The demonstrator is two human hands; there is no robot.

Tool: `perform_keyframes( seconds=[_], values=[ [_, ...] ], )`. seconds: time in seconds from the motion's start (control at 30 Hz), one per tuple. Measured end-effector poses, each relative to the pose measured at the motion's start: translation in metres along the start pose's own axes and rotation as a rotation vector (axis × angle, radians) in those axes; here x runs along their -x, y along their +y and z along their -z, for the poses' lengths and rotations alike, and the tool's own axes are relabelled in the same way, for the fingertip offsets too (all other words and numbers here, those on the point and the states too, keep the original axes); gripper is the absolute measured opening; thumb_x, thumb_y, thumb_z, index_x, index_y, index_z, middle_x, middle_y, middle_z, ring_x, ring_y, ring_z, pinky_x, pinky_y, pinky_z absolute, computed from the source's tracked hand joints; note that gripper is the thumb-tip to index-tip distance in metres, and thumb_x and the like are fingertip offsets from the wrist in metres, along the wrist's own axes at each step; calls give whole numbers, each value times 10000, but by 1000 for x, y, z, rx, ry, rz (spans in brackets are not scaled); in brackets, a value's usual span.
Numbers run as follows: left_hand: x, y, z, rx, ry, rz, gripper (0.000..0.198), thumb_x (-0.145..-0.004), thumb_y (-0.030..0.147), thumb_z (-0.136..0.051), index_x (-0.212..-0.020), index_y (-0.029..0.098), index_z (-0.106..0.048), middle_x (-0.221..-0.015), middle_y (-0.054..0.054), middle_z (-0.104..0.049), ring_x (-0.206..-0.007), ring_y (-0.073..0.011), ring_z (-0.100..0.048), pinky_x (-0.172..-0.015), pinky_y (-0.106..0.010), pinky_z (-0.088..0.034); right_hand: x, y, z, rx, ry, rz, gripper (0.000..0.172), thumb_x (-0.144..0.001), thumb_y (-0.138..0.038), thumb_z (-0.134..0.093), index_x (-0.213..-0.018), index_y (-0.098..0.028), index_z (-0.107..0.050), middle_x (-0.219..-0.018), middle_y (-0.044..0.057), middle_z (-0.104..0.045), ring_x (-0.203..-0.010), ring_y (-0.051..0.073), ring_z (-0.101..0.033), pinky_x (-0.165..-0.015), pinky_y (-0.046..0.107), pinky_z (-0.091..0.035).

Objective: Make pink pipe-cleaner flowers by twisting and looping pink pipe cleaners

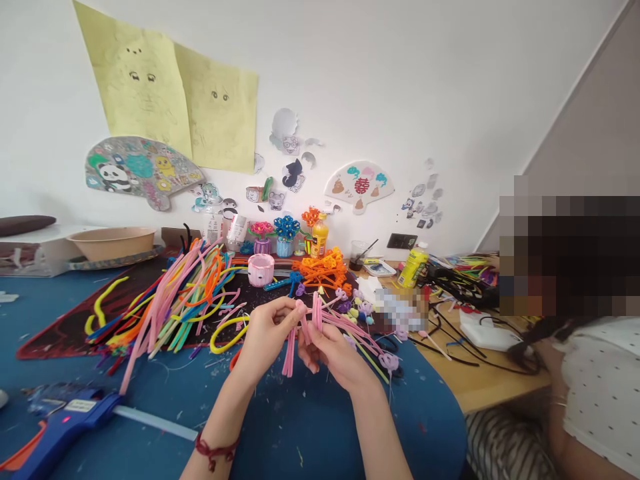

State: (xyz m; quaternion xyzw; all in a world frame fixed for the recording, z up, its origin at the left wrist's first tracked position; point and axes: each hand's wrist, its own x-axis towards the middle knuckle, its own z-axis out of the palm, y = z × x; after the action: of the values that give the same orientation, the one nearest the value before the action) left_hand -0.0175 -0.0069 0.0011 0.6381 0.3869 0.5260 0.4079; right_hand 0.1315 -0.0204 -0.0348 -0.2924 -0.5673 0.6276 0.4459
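Observation:
Both my hands meet over the blue table (280, 427) and pinch a bent pink pipe cleaner (291, 347). My left hand (267, 333) grips its upper loop with thumb and fingers closed. My right hand (327, 350) holds the folded pink strands just beside it, fingers curled around them. Loose pink ends hang down between my hands. More pink pipe cleaners (360, 333) trail off to the right behind my right hand.
A big pile of coloured pipe cleaners (180, 293) lies left of my hands, an orange bunch (323, 270) behind. A blue glue gun (60, 427) rests at front left. A pink cup (261, 269) and small flower pots (286, 237) stand at the back. Another person (590, 373) sits at right.

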Motion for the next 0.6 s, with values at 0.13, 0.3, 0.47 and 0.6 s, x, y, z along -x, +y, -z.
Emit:
perform_keyframes(
  seconds=[0.13, 0.3, 0.47, 0.6],
  values=[
    [2, 8, 0, 92, 111, 5, 287, -768, 407, -663, -717, 129, -614, -571, 31, -519, -509, -73, -424, -474, -171, -347, -5, 1, -1, 107, 111, -24, 440, -865, -591, -501, -721, -175, -531, -542, -22, -516, -445, 96, -436, -438, 223, -311],
    [6, 14, -7, 177, 113, 37, 299, -720, 408, -710, -734, 113, -663, -501, 56, -430, -458, -55, -320, -417, -169, -273, -14, 11, 0, 436, 291, 74, 414, -903, -531, -443, -696, -184, -534, -512, -31, -497, -426, 107, -424, -452, 234, -307],
    [7, 3, -18, 42, 243, -39, 311, -752, 427, -669, -788, 122, -721, -502, 41, -449, -463, -74, -329, -430, -197, -288, -15, 13, -5, 796, 379, 210, 324, -931, -368, -424, -683, -206, -554, -520, -15, -499, -493, 155, -458, -523, 265, -280],
    [9, -1, -23, -278, 363, -185, 287, -801, 426, -615, -798, 161, -726, -460, 54, -434, -429, -86, -341, -447, -212, -295, -14, 12, -9, 898, 420, 211, 264, -935, -346, -409, -815, -210, -601, -565, 0, -524, -501, 164, -426, -517, 273, -225]
  ],
)
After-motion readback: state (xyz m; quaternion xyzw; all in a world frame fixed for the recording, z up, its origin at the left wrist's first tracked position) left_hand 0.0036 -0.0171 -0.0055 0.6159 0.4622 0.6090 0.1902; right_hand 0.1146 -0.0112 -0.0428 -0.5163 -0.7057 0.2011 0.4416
